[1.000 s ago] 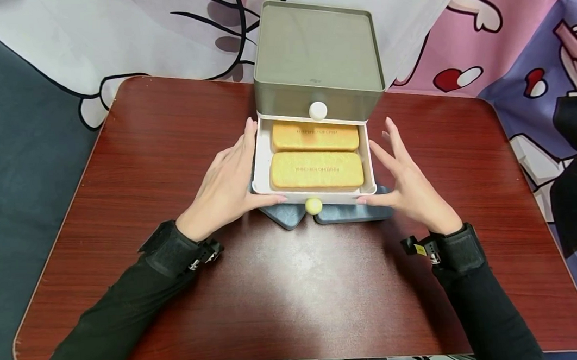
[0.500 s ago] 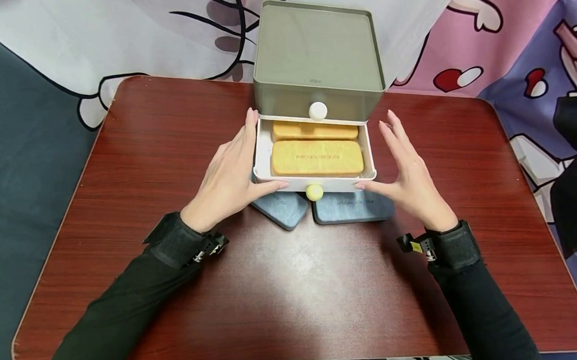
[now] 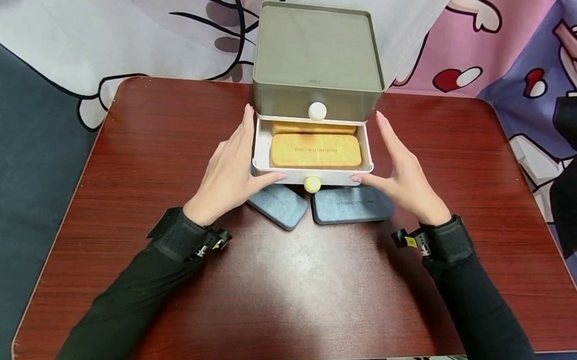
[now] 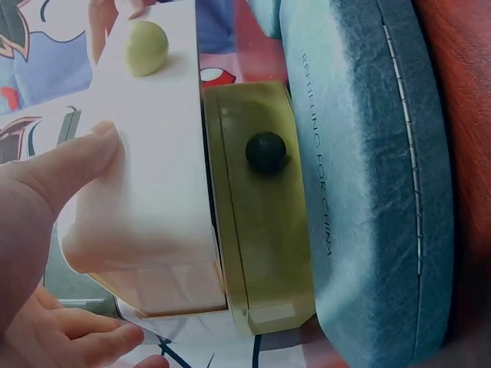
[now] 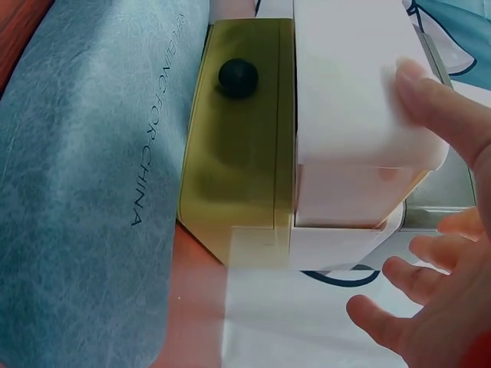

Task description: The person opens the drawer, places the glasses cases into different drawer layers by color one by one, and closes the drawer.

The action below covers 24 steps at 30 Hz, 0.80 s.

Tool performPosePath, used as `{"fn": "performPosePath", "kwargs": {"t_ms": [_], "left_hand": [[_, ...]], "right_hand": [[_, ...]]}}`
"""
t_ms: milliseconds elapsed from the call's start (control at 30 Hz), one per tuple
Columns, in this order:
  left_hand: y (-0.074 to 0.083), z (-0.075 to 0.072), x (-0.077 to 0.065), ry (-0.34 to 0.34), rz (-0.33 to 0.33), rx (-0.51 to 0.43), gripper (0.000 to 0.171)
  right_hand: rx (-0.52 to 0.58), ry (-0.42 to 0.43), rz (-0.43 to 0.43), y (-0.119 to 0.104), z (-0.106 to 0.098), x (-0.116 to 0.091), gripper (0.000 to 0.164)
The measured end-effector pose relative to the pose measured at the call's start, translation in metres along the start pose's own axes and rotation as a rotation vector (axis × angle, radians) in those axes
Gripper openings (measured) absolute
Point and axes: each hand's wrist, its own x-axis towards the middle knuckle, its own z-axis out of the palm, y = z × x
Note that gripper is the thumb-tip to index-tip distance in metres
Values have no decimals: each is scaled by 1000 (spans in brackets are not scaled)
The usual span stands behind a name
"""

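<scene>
A white drawer (image 3: 334, 176) with a yellow-green knob (image 3: 312, 184) sticks out of a grey-green drawer box (image 3: 318, 48). Two yellow glasses cases (image 3: 315, 151) lie in it; the rear one is partly hidden beneath the box. My left hand (image 3: 224, 172) presses its thumb on the left of the drawer front, fingers stretched along the side. On the right, my right hand (image 3: 408, 182) does likewise, thumb against the front and fingers spread beside the drawer. In the left wrist view, the left thumb touches the white front (image 4: 165, 184).
Two blue glasses cases (image 3: 353, 205) lie on the reddish-brown table (image 3: 304, 299) just before the box. Below the white drawer is an olive front with a dark knob (image 4: 266, 153). A white knob (image 3: 317, 111) marks the top drawer. Printed cloth (image 3: 163, 34) hangs behind.
The drawer has slid back into the box, pushed by both hands. More of the rear yellow case is covered, and more of the blue cases shows in front.
</scene>
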Motion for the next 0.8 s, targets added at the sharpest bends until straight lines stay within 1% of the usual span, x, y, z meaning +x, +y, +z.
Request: {"fn": "performPosePath", "kwargs": {"t_ms": [233,433,600,800], "left_hand": [[-1,1,4,9,-13,-11,116],[0,2,9,2,-65,-10,117],[-1,3,12,1,-82,-4,119],[-4,5,16,10,-93,-18,118]], "right_hand": [[10,-4,6,1,1,4,110],[24,-3,10,3,2,8,106],[34,-15,37,6,3,12,104],[46,-20,71,9,3,17,103]]}}
